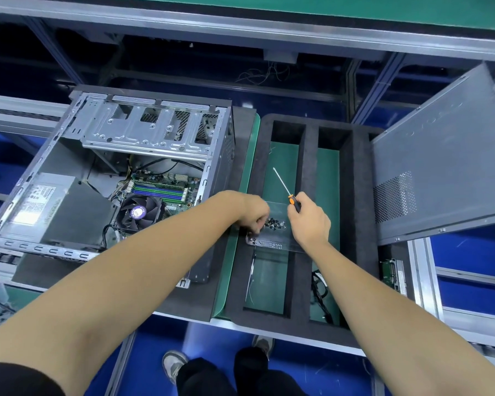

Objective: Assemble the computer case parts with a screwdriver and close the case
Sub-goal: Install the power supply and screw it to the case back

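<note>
The open computer case (69,155) lies on its side at the left, showing the motherboard, a fan (139,214) and the power supply (55,208). The grey side panel (440,167) leans at the right. A clear plastic tray (277,241) holds several small dark screws (275,224) on the black foam organizer (355,195). My left hand (253,214) has its fingers curled down at the screws; whether it pinches one is hidden. My right hand (309,221) grips the orange-and-black handle of a screwdriver (283,187), whose shaft points up and to the left.
The foam organizer has several compartments over a green mat (280,161). Black cables (319,287) lie in a lower compartment, and a drive-like part (392,272) sits at the right edge. Aluminium conveyor rails (240,27) run behind. My shoes (173,364) stand on the blue floor below.
</note>
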`<action>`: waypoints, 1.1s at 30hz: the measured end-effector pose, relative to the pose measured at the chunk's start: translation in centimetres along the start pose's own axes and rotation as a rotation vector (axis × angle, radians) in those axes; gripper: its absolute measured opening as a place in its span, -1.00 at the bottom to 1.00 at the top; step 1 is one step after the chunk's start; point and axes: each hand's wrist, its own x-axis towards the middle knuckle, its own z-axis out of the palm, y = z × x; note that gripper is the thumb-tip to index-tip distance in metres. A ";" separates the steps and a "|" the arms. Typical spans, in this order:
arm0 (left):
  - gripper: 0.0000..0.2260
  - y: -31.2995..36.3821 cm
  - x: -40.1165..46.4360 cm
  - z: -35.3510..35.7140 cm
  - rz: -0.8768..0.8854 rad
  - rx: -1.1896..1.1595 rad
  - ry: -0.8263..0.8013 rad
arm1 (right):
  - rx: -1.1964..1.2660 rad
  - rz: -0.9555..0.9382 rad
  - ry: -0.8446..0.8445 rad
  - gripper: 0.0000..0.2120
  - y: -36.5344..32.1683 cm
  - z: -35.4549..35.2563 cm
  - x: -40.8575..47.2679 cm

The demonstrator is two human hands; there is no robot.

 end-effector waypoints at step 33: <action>-0.91 1.7 0.7 0.7 -0.065 0.111 -0.050 | 0.001 0.017 0.000 -0.73 -0.1 0.1 0.1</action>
